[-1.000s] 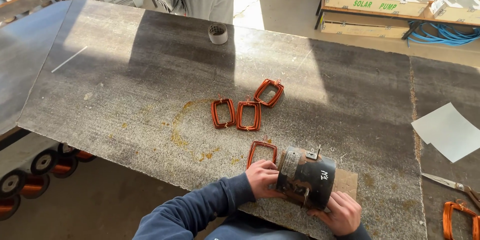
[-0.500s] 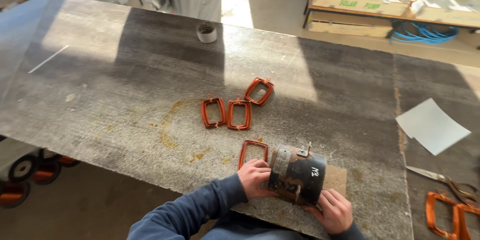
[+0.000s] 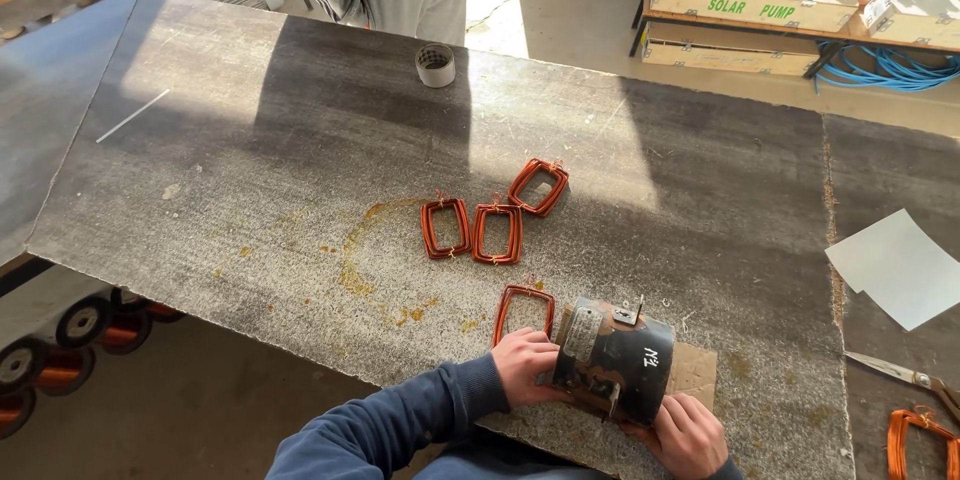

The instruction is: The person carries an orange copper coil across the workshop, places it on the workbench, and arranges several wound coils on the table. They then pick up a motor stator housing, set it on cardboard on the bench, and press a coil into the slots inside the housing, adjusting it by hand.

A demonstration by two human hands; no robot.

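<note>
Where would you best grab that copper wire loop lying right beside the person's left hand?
Probably by one long side of the copper coil, coming from above. It lies flat on the worktable, and its open middle leaves room for a finger inside. Its far end is freest; the left hand and dark metal cylinder crowd the near end.

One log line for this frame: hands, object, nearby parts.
left hand on dark cylinder | right hand under its end | copper coil beside | table

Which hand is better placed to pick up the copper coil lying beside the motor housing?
Probably the left hand: it sits at the motor housing end, right below the nearest copper coil. The right hand steadies the far end.
</note>
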